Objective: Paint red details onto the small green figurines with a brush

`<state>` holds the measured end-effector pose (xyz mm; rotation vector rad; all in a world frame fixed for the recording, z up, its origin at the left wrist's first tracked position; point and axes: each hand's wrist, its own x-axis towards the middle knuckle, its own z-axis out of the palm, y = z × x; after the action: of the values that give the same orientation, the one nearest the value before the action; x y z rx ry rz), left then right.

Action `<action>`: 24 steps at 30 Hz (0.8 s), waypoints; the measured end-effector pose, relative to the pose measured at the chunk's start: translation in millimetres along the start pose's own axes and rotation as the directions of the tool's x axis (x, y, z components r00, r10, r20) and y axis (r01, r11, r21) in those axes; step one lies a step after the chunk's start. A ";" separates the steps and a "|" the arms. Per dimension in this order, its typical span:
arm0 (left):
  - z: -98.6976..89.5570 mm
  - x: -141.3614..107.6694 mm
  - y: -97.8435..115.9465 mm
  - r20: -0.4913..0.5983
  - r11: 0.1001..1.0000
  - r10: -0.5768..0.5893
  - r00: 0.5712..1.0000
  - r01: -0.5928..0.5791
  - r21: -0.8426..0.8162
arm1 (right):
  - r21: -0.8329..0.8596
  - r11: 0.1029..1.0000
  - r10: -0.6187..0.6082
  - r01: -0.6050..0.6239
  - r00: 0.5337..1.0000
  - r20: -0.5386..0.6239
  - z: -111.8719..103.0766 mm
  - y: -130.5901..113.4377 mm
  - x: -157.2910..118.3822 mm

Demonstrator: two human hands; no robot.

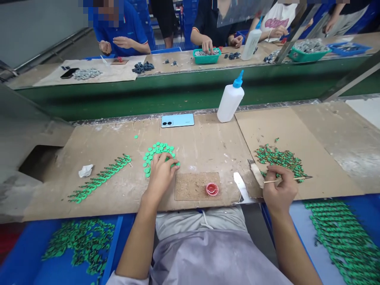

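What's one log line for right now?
left hand: at green discs | right hand: holding thin stick, beside small green parts | cup: on board

One wooden stick (270, 181) — two bottles (230, 103)

Near desk (204, 142) is topped with scuffed brown cardboard (326, 166), backed by a long green panel (142, 101), with a second desk (178, 72) running across behind it. Left side: grey metal housing (26, 114) with a dark opening (38, 162), plain grey wall panel (35, 27) and a railing (63, 47) beyond; right side: slanted metal bars (297, 33). Stacked blue crates (142, 19) at the back, slice of greyish floor (160, 42) showing between, light fairly even
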<state>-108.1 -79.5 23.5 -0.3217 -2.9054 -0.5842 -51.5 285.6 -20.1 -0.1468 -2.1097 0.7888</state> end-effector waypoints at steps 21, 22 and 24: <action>-30.2 18.5 -17.8 0.189 0.934 0.088 0.978 -0.015 -0.358 | -0.021 0.999 0.046 -0.047 0.998 -0.036 1.9 4.8 -1.2; -29.6 18.5 -18.8 0.190 0.932 0.083 0.978 -0.008 -0.363 | -0.021 0.999 0.045 -0.046 0.998 -0.039 2.1 5.1 -1.2; -29.5 18.4 -19.9 0.188 0.930 0.073 0.980 0.001 -0.368 | -0.017 0.999 0.046 -0.047 0.998 -0.043 2.2 5.9 -1.5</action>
<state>-127.2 -105.9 46.8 -0.5050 -2.9528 -1.1556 -53.2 288.7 -25.5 -0.2210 -2.0804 0.7871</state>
